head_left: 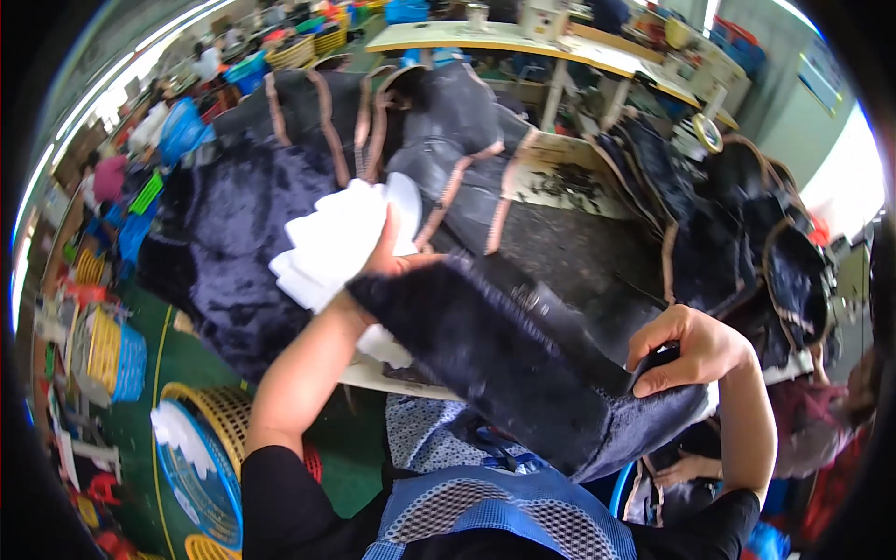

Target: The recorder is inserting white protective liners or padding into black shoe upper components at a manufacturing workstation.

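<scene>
A long black fur piece (504,359) stretches slantwise between my hands, its dark leathery backing partly turned up along the far edge. My left hand (394,254) is closed at its upper left end, partly hidden behind the fur. A bunch of white, scallop-edged pieces (341,238) fans out at that hand; whether the fingers also grip them I cannot tell. At the other end, my right hand (695,347) pinches the folded fur edge between thumb and fingers. Beneath lies a worn dark work table (583,257).
Black fur pieces with tan-edged seams (425,121) cover the table's far side, with more piled at the right (737,205). Yellow and blue baskets (201,457) stand on the green floor at left. A co-worker's hand (689,469) is at lower right. Sewing tables (495,35) stand behind.
</scene>
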The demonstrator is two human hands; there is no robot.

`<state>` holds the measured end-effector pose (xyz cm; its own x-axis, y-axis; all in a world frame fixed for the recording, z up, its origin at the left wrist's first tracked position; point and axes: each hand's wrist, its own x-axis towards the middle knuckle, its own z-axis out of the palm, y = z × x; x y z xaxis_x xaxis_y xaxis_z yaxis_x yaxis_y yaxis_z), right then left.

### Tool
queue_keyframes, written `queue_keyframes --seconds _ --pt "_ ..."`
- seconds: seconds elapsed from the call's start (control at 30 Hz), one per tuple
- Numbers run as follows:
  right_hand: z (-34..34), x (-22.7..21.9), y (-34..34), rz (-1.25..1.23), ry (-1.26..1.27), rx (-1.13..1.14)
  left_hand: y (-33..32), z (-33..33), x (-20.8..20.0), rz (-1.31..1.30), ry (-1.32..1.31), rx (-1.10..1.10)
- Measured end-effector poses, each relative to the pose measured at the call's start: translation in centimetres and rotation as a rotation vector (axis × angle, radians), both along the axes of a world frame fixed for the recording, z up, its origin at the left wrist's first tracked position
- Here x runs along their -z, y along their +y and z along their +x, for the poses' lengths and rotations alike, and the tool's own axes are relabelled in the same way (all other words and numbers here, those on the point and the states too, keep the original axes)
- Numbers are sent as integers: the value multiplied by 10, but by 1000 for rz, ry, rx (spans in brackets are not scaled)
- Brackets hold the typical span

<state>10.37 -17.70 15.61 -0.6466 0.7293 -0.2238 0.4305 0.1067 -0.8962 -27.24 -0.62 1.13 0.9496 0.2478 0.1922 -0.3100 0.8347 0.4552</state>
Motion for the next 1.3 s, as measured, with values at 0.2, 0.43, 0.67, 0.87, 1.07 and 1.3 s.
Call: queue_keyframes --seconds 0.2,0.43,0.67,0.87,1.07,1.3 --pt "34 36 -28 49 -277 98 -35 65 -45 1062 679 144" --pt "-5 100 -35 357 -352 221 -67 95 -51 1544 854 -381" --pt "-7 103 -40 400 -18 270 -83 67 -37 1595 717 -752" --pt "1 97 -55 -29 64 205 -108 50 -20 1537 729 -551" --pt "2 54 -19 22 -144 123 -99 49 -39 1543 625 -791" --pt "-20 101 86 366 -524 2 -20 50 18 1503 1062 -531"
